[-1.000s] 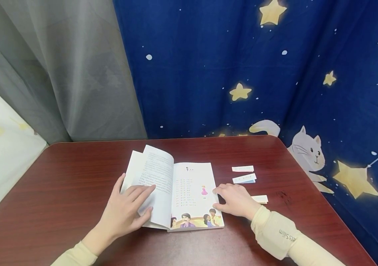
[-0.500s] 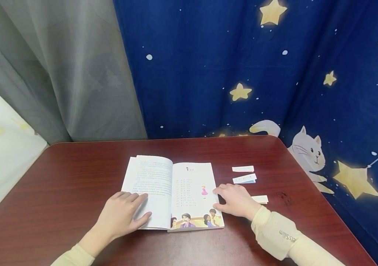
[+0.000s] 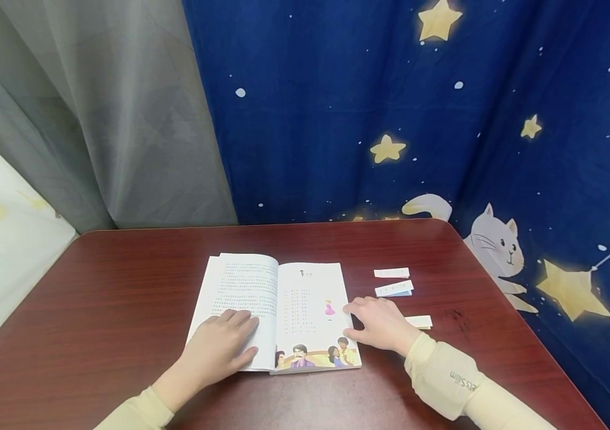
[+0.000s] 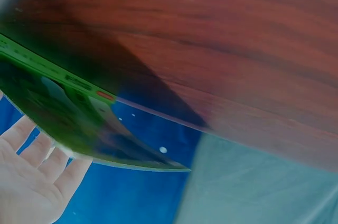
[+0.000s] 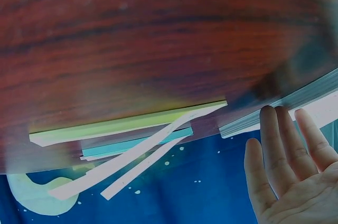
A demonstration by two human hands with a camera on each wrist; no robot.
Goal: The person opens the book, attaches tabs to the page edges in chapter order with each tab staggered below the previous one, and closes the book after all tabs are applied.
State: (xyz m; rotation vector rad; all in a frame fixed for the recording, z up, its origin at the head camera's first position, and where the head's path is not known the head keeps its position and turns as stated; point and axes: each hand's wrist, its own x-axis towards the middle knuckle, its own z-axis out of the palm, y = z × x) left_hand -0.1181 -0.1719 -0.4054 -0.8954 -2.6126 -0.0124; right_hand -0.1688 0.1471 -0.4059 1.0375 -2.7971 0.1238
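Book: an open book (image 3: 278,310) is lying flat near the middle of the counter (image 3: 122,298), left page text, right page a picture and a row of drawn figures at the bottom.
Left hand: the left hand (image 3: 221,346) is resting palm down on the lower left page, its fingers (image 3: 240,319) straight and spread a little, pressing the page flat and gripping nothing.
Right hand: the right hand (image 3: 382,325) is sitting at the book's right edge, fingers relaxed and slightly bent, fingertips touching the outer margin of the right page, holding nothing.
Paper strips: three small strips (image 3: 393,289) are lying to the right of the book, apart from it; the nearest one (image 3: 420,322) is partly hidden by the right hand.
Progress: the book is already opened and the spread held down; the strips look untouched, so whatever involves them seems left to do.
Edges and room: bare counter is lying wide on the left and behind the book; on the right, the rounded counter corner and the starry blue curtain (image 3: 444,119) are closing in beyond the strips.
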